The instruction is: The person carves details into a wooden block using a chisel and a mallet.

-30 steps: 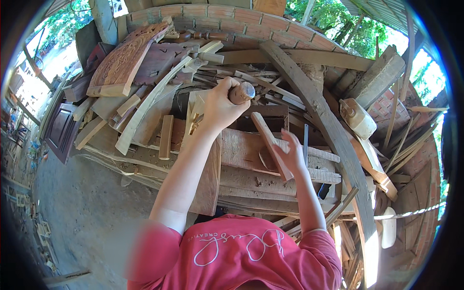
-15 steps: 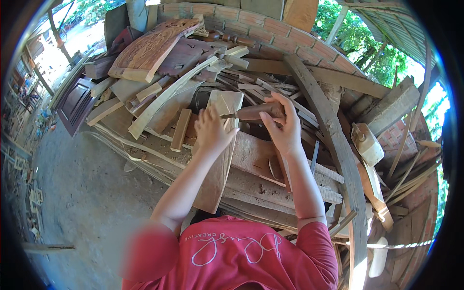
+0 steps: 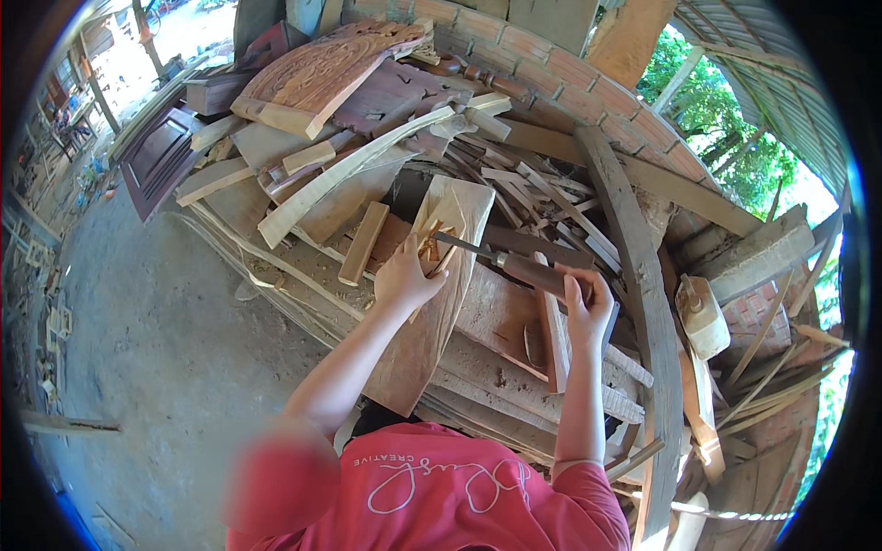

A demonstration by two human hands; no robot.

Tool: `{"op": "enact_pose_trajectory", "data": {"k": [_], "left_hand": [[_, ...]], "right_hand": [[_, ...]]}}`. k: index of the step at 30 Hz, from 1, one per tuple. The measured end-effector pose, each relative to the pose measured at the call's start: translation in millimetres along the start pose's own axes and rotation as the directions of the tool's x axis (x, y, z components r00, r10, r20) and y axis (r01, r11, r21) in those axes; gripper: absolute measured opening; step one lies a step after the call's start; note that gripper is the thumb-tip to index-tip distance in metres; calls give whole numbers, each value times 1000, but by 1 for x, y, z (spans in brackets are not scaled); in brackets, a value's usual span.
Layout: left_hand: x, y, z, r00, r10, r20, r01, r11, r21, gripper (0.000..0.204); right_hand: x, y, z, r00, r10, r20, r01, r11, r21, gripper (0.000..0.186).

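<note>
My left hand (image 3: 404, 279) is closed round a small carved piece of golden-brown wood (image 3: 434, 244), which it holds over a long wooden board (image 3: 413, 354). My right hand (image 3: 588, 308) grips the back end of a chisel's wooden handle (image 3: 531, 273). The thin metal blade (image 3: 464, 244) of that chisel points left, its tip at the carved piece. Whether the tip touches the wood or stops just short, I cannot tell. Part of the carved piece is hidden by my left fingers.
A loose wood block (image 3: 365, 243) lies left of the board. Beyond it are piled offcuts and a carved panel (image 3: 322, 73). A thick upright-leaning beam (image 3: 634, 230) stands to the right, beside a pale plastic jug (image 3: 703, 317). Behind runs a brick wall (image 3: 551, 64).
The chisel and my right hand have come nearer to me and to the right. My left hand no longer covers the blade, and the carved piece now shows. The view has shifted slightly.
</note>
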State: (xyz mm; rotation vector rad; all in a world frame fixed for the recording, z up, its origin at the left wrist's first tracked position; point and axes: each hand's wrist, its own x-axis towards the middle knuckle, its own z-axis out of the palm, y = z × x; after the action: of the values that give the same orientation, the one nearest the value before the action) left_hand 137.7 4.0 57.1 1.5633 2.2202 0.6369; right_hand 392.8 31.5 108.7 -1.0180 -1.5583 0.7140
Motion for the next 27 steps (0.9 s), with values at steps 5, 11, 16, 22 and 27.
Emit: {"op": "enact_pose_trajectory", "data": {"k": [5, 11, 16, 22, 27], "left_hand": [[-1, -4, 0, 999, 33, -30, -33, 999, -15, 78], [-2, -2, -1, 1000, 1, -16, -1, 999, -37, 77], [-1, -5, 2, 998, 21, -51, -23, 999, -40, 76], [-2, -5, 1, 999, 26, -34, -28, 998, -53, 75], [-3, -5, 0, 997, 45, -69, -51, 996, -80, 77]], "right_hand": [[-23, 9, 0, 964, 262, 42, -265, 952, 153, 15], [-49, 45, 4, 959, 279, -50, -265, 946, 187, 18], [-71, 47, 21, 922, 386, -41, -365, 898, 245, 17], [-49, 31, 20, 935, 293, -201, -238, 937, 256, 19], [-25, 3, 12, 965, 226, -135, -198, 961, 193, 16]]}}
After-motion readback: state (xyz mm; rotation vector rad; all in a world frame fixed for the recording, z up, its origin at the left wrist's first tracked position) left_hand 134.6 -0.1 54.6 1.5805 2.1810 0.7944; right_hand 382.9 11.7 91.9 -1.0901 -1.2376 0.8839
